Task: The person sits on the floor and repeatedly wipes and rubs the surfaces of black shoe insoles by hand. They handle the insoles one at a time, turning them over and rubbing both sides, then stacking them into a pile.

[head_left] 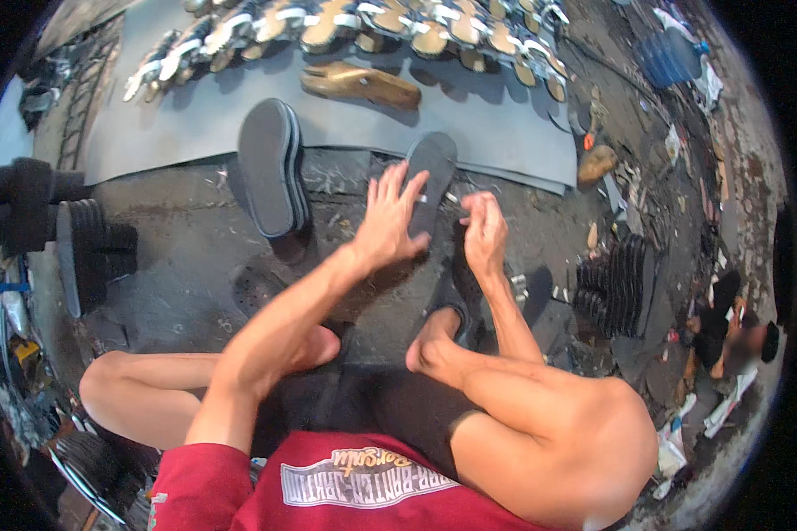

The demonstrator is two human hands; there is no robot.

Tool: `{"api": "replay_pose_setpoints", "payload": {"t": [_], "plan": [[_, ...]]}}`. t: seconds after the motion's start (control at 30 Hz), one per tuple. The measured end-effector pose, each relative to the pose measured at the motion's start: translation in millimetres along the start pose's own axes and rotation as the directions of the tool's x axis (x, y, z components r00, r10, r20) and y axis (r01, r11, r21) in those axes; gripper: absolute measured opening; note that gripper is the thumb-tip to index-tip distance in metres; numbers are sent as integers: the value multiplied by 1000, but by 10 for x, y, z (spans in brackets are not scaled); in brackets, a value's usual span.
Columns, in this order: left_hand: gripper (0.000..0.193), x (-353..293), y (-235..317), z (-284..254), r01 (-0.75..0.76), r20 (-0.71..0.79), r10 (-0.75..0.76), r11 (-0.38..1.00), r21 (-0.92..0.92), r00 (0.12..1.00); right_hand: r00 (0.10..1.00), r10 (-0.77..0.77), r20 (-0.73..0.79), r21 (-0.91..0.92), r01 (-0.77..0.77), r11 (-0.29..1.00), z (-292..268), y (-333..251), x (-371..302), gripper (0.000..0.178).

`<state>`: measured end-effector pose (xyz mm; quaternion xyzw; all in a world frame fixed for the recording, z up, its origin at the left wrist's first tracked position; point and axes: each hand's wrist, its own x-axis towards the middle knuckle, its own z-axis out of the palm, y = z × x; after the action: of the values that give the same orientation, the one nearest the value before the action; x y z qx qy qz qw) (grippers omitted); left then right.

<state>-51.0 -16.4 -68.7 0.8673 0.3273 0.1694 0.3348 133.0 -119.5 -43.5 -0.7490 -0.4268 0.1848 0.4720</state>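
A grey shoe sole (434,152) lies in front of me, its far end on the edge of a grey sheet. My left hand (388,212) is over its left side with fingers spread; whether the fingertips press on it I cannot tell. Just right of the sole is my right hand (484,232), its fingers curled together. Anything inside those fingers is hidden. To the left of my left hand stands a stack of dark grey soles (267,168).
Rows of sandals (328,26) and a brown wooden shoe last (359,84) rest on the grey sheet (177,133). Black sole stacks stand at right (615,283) and left (78,257). Scraps litter the right side near a blue water jug (669,57). My bent legs flank the work area.
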Motion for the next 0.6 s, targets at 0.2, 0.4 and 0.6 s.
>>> {"api": "replay_pose_setpoints", "payload": {"t": [0.2, 0.4, 0.6], "plan": [[141, -446, 19, 672, 26, -307, -127, 949, -314, 943, 969, 196, 149, -193, -166, 967, 524, -41, -227, 64], [134, -478, 204, 660, 59, -254, -195, 887, -459, 947, 977, 204, 58, -266, -182, 947, 691, 124, -205, 82], [120, -509, 338, 12, 94, -268, -207, 921, -378, 941, 944, 328, 28, -145, -321, 936, 404, -208, -17, 67]]}}
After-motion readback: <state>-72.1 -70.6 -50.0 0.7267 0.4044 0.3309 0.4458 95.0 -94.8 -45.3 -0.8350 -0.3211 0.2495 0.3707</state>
